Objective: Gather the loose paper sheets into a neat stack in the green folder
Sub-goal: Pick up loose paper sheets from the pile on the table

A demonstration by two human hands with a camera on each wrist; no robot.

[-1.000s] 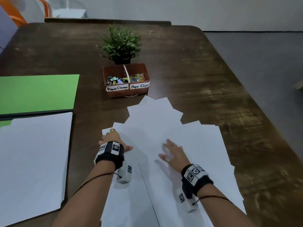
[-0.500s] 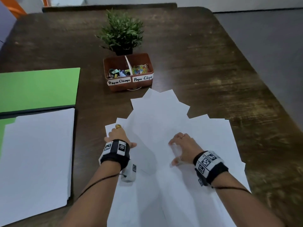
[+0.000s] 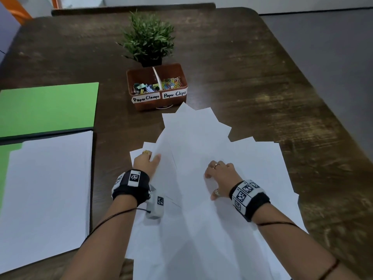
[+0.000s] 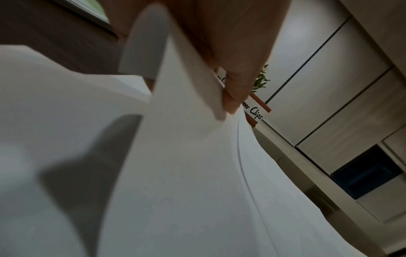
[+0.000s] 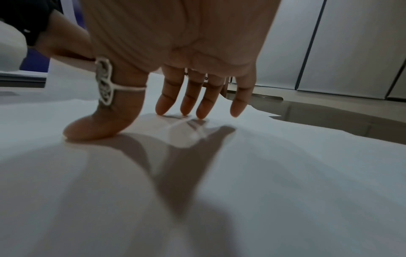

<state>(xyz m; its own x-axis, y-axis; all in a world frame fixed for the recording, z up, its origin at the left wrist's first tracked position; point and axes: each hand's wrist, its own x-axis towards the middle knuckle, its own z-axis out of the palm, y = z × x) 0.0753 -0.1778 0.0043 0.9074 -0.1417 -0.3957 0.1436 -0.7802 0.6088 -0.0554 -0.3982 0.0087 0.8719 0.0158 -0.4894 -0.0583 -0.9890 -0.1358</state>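
Several loose white sheets (image 3: pixel 232 158) lie fanned out on the dark wooden table (image 3: pixel 262 77). My left hand (image 3: pixel 150 158) pinches the left edge of a top sheet and holds it raised; in the left wrist view the thumb (image 4: pixel 232 93) lies on that sheet (image 4: pixel 186 156), with the other fingers hidden beneath it. My right hand (image 3: pixel 212 184) is arched over the pile, and its fingertips (image 5: pixel 186 107) and thumb press down on the paper (image 5: pixel 285 165). The green folder (image 3: pixel 48 110) lies open at the left, with a stack of white paper (image 3: pixel 46 188) on its near half.
A brown tray (image 3: pixel 157 104) labelled for paper clamps and paper clips stands just beyond the fanned sheets. Behind it is a small potted plant (image 3: pixel 149 39). The table's right edge runs close to the sheets. A chair back shows at the far edge.
My left hand has raised the edge of a sheet off the pile. My right hand went from lying flat to arched on its fingertips, a little further right.
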